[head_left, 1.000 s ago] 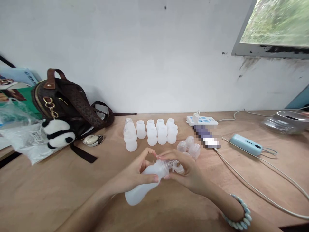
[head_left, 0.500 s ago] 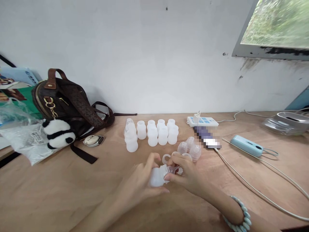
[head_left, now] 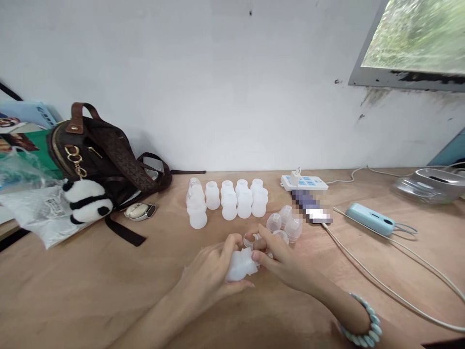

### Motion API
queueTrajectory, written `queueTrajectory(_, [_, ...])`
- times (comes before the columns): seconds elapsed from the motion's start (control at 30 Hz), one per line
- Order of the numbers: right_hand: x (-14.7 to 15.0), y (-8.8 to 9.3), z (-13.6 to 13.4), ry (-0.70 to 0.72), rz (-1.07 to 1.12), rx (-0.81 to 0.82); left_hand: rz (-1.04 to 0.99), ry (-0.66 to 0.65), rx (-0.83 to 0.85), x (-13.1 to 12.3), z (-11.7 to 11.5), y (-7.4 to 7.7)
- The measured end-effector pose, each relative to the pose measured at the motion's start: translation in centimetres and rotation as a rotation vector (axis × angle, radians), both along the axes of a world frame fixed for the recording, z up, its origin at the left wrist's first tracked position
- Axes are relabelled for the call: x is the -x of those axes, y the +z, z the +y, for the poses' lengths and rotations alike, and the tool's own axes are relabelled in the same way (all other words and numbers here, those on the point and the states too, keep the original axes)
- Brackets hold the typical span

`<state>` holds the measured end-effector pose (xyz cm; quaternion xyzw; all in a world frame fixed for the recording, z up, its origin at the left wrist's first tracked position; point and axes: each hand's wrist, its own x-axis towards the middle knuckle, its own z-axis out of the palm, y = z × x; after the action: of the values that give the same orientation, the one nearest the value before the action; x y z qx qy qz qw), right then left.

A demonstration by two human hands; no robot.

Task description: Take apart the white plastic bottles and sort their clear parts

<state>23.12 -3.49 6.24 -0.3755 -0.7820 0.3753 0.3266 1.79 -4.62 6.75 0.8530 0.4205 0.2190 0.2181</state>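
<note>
A small white translucent baby bottle (head_left: 238, 266) lies tilted on its side in my left hand (head_left: 210, 266), its mouth end pointing right. My left fingers and thumb wrap round its body. My right hand (head_left: 278, 252) is bent at the mouth end, its thumb against the collar and its fingers curled over it. Whatever lies between those right fingers is hidden. Just behind my right fingers is a clear ring (head_left: 250, 240), partly covered. Another ring (head_left: 281, 236) and several clear domed caps (head_left: 293, 227) sit beyond my right hand.
Several white bottles (head_left: 244, 206) stand in rows at the back, one with a clear cap (head_left: 194, 186). To the left are a brown backpack (head_left: 105, 150), a panda plush (head_left: 89, 201) and a watch (head_left: 145, 212). A power strip (head_left: 304, 182), phone (head_left: 310, 206), blue power bank (head_left: 370, 219) and cables lie right.
The translucent nipple seen between my right fingers at the bottle's mouth no longer shows. My right fingers have shifted over the collar. My left hand keeps its hold on the bottle.
</note>
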Motion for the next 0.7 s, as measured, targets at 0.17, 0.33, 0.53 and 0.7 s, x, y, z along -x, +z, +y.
queueTrajectory(0.17, [-1.0, 0.5, 0.3, 0.155, -0.008, -0.056, 0.014, 0.01, -0.02, -0.1, 0.1, 0.0])
queueTrajectory(0.33, [0.0, 0.2, 0.3, -0.058, -0.11, -0.091, 0.041, -0.008, -0.082, 0.0, 0.1, -0.3])
queueTrajectory(0.53, [-0.3, 1.1, 0.0, 0.121, -0.062, -0.143, 0.019, -0.011, -0.095, 0.2, 0.1, -0.2])
queueTrajectory(0.7, [0.3, 0.4, 0.0, -0.033, -0.163, -0.163, 0.047, -0.058, -0.182, 0.2, 0.1, -0.3])
